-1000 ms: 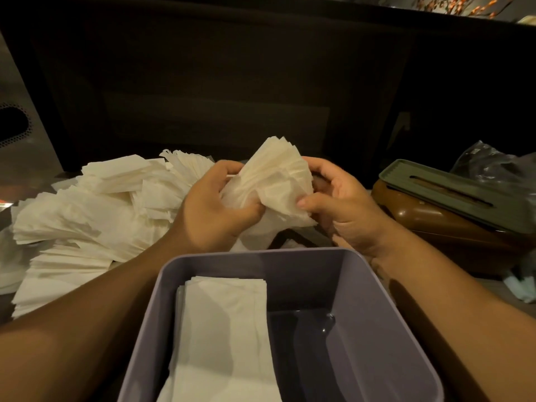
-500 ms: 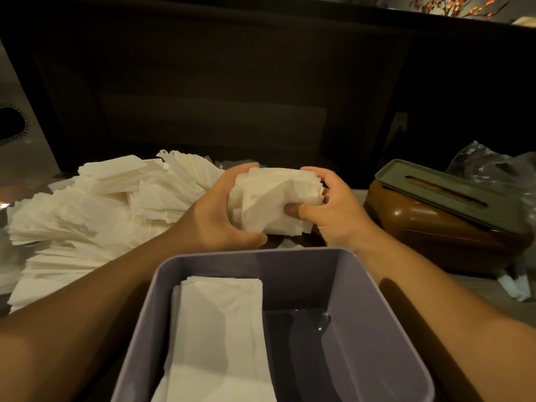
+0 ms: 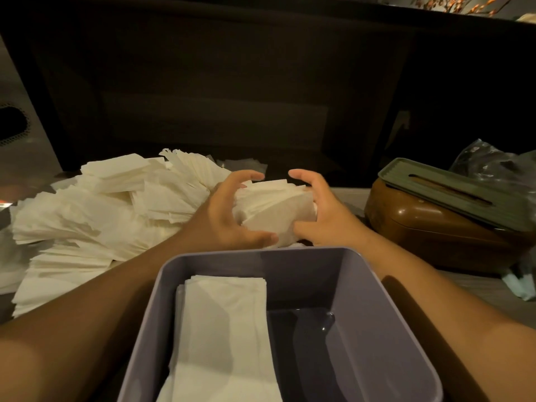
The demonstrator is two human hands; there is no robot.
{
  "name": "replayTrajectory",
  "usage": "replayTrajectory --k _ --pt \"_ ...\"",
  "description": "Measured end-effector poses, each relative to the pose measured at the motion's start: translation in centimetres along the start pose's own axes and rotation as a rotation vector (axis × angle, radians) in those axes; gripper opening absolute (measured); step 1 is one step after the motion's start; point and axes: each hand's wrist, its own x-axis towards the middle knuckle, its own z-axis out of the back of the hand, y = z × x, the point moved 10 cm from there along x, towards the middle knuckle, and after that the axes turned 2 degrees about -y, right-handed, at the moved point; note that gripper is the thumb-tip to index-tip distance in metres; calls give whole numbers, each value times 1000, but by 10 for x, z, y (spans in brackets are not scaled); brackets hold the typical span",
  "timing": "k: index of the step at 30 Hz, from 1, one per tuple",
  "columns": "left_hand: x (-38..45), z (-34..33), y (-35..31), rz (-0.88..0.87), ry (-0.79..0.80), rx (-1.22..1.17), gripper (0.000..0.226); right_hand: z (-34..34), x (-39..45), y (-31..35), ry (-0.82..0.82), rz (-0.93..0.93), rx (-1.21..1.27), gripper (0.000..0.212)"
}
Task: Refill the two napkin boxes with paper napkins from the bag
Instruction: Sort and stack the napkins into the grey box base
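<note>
Our left hand (image 3: 229, 216) and right hand (image 3: 322, 213) have squared the fanned wad (image 3: 275, 210) at centre frame, still clamped on it, ready for the box (image 3: 362, 285) below.

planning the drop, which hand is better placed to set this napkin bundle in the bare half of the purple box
Right, probably. The right hand grips the napkin bundle on the side above the purple box's bare right half; the left hand sits above the half already stacked.
</note>
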Motion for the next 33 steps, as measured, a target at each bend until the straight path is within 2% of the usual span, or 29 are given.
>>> replayTrajectory --k 2,4,6,10,14,16,18,20,23,27,29,33 --pt "1 -2 -1 -21 13 33 65 -9 -3 4 43 31 -115 92" --pt "1 1 -2 -32 2 47 56 -8 -5 15 -4 94 -235 90" --pt "0 -3 -7 -65 31 34 57 -1 -5 20 -70 104 -273 90" --pt "1 -14 -12 -127 66 206 59 6 -6 17 -132 57 -266 90" --pt "-1 -9 -17 -161 18 199 61 -8 -8 40 -104 225 -660 79" --pt "-4 -4 -19 -167 -14 165 68 -17 -5 34 -28 207 -820 75" --pt "-4 -3 -13 -69 -5 88 71 -14 -2 25 -44 139 -666 74" --pt "-1 -6 -6 9 15 36 67 0 0 19 -165 76 -319 76" --pt "1 -5 -7 -6 -1 49 60 18 3 1 -302 -60 -11 79" --pt "0 2 -7 -12 -6 -73 62 8 9 -10 -183 -116 244 86" --pt "0 1 -8 -2 18 -92 68 2 10 -4 -117 -69 248 92" --pt "2 0 -4 18 0 -5 80 1 13 -2 -60 -27 90 96"
